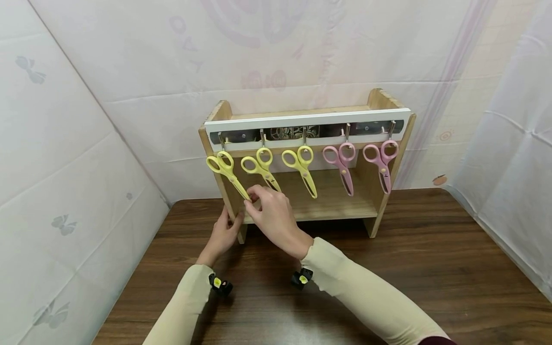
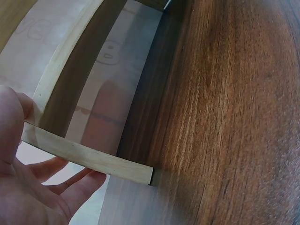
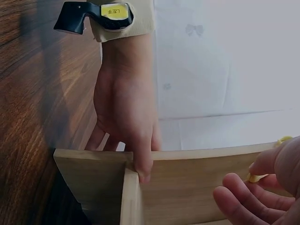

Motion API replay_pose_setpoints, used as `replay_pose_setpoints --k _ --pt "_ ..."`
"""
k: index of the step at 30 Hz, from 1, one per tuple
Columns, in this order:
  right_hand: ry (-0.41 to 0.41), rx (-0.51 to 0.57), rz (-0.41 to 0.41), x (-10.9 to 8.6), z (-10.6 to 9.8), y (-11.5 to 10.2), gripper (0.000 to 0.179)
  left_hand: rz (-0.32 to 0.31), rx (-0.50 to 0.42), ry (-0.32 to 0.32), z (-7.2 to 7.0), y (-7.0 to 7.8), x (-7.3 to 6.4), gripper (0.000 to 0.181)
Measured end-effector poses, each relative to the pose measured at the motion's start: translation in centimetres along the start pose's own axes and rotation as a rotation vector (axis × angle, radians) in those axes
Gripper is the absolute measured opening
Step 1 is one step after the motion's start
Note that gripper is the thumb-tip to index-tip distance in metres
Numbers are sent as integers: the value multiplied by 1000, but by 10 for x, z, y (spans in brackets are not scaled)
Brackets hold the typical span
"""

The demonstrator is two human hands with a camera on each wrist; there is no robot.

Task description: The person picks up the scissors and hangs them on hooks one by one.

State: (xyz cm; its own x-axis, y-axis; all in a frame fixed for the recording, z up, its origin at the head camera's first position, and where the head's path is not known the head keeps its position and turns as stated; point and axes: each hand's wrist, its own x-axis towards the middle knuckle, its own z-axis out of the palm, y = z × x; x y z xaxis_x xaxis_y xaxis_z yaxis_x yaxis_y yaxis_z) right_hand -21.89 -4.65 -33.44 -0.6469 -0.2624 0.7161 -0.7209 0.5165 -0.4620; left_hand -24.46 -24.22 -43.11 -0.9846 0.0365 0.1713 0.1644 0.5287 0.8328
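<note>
My right hand pinches the blade tip of the leftmost yellow scissors, whose handle loop hangs on the first hook of the rack. Low on the left side of the wooden shelf, my left hand grips the side panel, thumb inside and fingers outside. Two more yellow scissors hang to the right, the nearer one partly hidden by my right hand. Beyond them hang two pink scissors. In the right wrist view only a bit of yellow shows between the right fingers.
A white hook rail with a dark metal strip runs across the shelf's upper front. The shelf stands on a dark wood-grain table. Pale printed sheets hang at the back and both sides.
</note>
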Motion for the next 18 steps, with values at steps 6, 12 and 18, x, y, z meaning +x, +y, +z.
replay_pose_setpoints --k 6,12,18 --pt "-8 -11 16 0 3 2 11 6 5 2 0 2 -1 58" --pt "-11 -8 16 -1 4 3 11 5 8 6 0 2 -1 58" --pt "-13 3 16 -1 5 3 12 5 10 3 0 2 0 57"
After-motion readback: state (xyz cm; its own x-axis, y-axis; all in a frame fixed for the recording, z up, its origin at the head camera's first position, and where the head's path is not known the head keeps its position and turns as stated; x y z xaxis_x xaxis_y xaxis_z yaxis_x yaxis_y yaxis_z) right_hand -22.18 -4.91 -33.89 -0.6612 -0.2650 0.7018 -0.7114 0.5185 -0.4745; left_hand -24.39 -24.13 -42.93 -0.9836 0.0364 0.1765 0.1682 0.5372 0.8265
